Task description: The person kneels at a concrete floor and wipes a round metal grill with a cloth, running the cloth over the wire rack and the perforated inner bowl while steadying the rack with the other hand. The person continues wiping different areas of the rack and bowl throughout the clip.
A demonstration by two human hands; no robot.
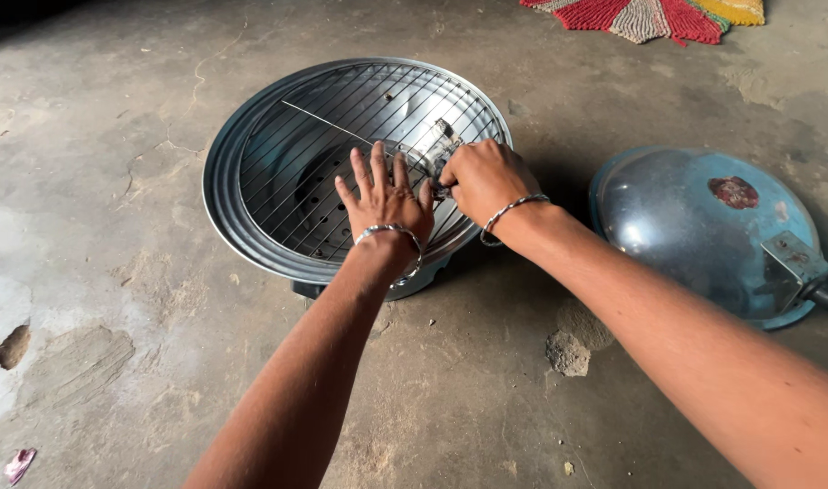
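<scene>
A round shiny metal pan (251, 154) with a wire grill rack (341, 136) sits on the rough concrete floor (115, 317). The left hand (385, 201) lies flat on the rack, its grip spread. The right hand (485, 179) is pressed together around a small metal clip (435, 145) at the rack's right side. To the right, a blue domed lid (704, 231) bears a round red label (733, 192).

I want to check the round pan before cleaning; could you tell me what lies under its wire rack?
Under the wire rack the round metal pan shows a shiny bowl with a ring of small holes. The left hand and right hand cover the part nearest them.
</scene>
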